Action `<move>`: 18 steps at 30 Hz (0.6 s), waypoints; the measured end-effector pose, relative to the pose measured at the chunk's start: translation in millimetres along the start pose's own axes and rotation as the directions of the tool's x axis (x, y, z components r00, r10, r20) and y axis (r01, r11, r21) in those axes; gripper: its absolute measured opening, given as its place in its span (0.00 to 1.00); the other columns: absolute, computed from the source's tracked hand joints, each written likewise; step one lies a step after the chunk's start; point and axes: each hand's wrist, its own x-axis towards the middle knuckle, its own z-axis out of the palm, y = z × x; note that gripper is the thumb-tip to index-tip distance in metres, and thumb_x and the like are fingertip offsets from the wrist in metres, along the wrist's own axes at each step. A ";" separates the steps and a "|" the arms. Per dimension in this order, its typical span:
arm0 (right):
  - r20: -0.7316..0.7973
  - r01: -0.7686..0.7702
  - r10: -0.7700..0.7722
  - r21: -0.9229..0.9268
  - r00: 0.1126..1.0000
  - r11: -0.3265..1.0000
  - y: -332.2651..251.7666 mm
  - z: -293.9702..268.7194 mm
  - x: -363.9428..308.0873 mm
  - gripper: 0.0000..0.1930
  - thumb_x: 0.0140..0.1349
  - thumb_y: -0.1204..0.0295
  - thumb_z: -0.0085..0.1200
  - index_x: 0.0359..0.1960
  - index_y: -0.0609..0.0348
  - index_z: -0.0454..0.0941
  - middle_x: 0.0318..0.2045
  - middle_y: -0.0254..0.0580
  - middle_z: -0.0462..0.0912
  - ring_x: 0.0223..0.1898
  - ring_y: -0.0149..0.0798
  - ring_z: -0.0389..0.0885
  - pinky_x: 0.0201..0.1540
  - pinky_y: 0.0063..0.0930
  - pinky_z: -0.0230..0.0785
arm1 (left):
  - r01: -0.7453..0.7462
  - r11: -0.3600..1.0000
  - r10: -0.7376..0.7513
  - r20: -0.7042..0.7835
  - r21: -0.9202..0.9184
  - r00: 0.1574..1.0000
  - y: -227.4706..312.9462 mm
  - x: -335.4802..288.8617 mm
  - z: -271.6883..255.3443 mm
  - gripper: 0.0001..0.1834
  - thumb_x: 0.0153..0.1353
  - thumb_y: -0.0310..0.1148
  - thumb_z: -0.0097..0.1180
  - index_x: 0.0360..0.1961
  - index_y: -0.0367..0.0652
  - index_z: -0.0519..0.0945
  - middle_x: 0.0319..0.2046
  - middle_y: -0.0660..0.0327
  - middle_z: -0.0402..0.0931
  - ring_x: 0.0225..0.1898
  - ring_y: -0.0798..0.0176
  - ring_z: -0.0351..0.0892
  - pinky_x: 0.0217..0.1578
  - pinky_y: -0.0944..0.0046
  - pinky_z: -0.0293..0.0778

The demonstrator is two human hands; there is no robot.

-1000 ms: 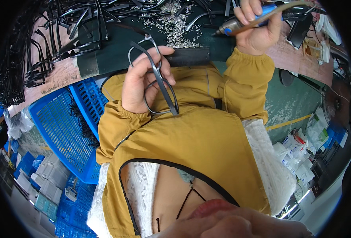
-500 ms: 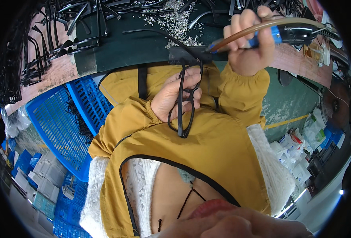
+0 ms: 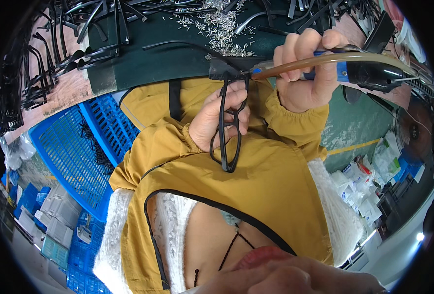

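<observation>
My left hand is closed around a black eyeglasses frame, which hangs over my lap at the bench edge. One temple arm of it stretches out over the bench top. The hinge end rests at a small dark block on the edge. In my right hand is an electric screwdriver, blue and black, with a brown tube running along it. Its tip meets the frame's hinge corner from the right. Any screw there is too small to make out.
Small silver screws lie heaped on the dark green bench mat. Black temple arms are piled on the left and at the back. Blue plastic baskets stand below left. White bags and a fan are at the right.
My right hand has lowered the screwdriver, and its tip has come left onto the hinge. My left hand still holds the eyeglasses frame, nearly unmoved; the outstretched temple arm has shifted slightly left.
</observation>
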 end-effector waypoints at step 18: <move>-0.141 0.160 -0.137 0.167 0.980 0.973 16.3 -43.1 56.4 0.12 0.77 0.59 0.48 0.50 0.51 0.70 0.22 0.25 0.63 0.17 0.23 0.58 0.15 0.19 0.55 | -0.106 0.983 0.107 0.002 0.148 0.994 8.4 -7.1 -5.7 0.16 0.74 0.42 0.51 0.54 0.43 0.77 0.18 0.58 0.73 0.15 0.59 0.75 0.17 0.63 0.69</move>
